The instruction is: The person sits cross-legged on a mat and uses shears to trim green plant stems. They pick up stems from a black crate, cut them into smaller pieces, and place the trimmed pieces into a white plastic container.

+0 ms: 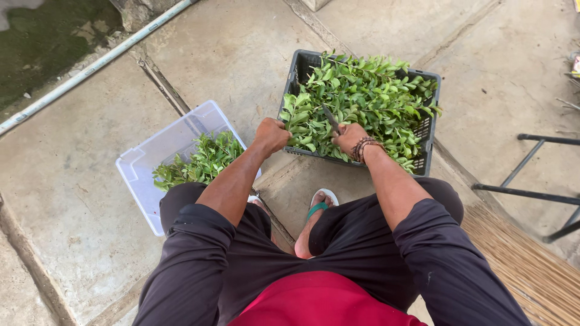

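Squatting on a bare concrete floor (229, 54) with seamed slabs, I face a grey crate (426, 145) heaped with leafy green sprigs (362, 96). My left hand (272, 134) is fisted around stems at the crate's near-left edge. My right hand (350, 137), at the crate's near rim, is clenched on a small knife (331, 119). Left of the crate sits a clear plastic tub (145, 163) partly filled with cuttings (202, 160). A pale pipe (90, 63) runs far left of the crate; a straw broom (525, 259) lies to its near right.

Leafy sprigs (362, 96) fill the crate (426, 158); the tub (145, 181), seemingly half-full, sits to its left.
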A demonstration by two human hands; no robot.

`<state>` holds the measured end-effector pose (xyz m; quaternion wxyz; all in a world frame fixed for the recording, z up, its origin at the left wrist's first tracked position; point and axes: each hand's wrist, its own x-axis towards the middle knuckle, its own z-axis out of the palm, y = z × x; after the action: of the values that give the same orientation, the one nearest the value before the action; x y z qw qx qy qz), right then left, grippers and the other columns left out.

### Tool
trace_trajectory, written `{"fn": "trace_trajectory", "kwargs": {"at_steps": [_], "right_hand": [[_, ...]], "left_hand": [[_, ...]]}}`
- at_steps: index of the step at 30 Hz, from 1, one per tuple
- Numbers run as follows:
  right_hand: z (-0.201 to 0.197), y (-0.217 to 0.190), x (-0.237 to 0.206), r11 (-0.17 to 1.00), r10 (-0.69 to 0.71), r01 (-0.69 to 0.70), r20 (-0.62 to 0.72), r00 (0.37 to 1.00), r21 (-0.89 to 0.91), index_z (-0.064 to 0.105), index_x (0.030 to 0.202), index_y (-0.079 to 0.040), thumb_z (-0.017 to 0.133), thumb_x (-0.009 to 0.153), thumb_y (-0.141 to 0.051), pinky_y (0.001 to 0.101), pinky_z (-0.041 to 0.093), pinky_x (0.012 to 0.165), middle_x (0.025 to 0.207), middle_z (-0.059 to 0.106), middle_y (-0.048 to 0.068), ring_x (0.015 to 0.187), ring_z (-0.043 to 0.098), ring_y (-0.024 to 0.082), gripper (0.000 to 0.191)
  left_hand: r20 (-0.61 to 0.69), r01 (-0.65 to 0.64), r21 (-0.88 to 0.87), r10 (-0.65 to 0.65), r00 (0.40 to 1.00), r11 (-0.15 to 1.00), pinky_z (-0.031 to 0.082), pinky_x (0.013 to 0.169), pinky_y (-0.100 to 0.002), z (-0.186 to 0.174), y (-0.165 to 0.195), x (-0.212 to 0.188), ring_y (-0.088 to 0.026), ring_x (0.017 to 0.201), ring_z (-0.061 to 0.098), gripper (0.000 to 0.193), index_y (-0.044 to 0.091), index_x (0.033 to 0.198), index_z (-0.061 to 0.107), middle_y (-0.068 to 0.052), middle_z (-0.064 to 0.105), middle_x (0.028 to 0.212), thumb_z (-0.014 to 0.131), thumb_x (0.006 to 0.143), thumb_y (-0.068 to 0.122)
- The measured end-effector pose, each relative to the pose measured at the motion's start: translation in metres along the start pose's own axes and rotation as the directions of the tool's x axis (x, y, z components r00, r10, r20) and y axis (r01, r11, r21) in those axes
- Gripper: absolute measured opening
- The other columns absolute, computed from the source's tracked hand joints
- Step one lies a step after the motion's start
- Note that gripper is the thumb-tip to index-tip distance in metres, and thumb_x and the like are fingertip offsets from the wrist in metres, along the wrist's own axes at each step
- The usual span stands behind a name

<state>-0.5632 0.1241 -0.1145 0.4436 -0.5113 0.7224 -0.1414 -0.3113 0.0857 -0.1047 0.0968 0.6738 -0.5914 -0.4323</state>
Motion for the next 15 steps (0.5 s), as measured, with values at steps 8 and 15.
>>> {"fn": "trace_trajectory", "kwargs": {"at_steps": [8, 15], "right_hand": [[0.011, -0.006, 0.014, 0.952, -0.185, 0.178, 0.002, 0.983, 0.248, 0.057, 0.075, 0.0, 0.077, 0.081, -0.018, 0.0373, 0.058, 0.068, 0.084, 0.074, 0.003, 0.073, 0.071, 0.018, 0.027], [0.019, 0.006, 0.011, 0.951, -0.197, 0.174, -0.066, 0.978, -0.256, 0.075, 0.09, -0.008, 0.078, 0.079, -0.022, 0.0411, 0.055, 0.076, 0.082, 0.074, 0.017, 0.077, 0.071, 0.031, 0.019]], "left_hand": [[0.185, 0.19, -0.441, -0.118, 0.976, 0.877, 0.063, 0.065, -0.033, -0.004, -0.005, 0.022, -0.018, 0.074, 0.073, 0.026, 0.003, 0.109, 0.077, -0.01, 0.078, 0.095, 0.078, 0.085, 0.013], [0.199, 0.22, -0.483, -0.139, 0.97, 0.848, 0.068, 0.069, -0.035, 0.002, -0.003, 0.023, -0.022, 0.079, 0.077, 0.029, -0.001, 0.115, 0.071, -0.015, 0.076, 0.103, 0.075, 0.088, 0.009]]}}
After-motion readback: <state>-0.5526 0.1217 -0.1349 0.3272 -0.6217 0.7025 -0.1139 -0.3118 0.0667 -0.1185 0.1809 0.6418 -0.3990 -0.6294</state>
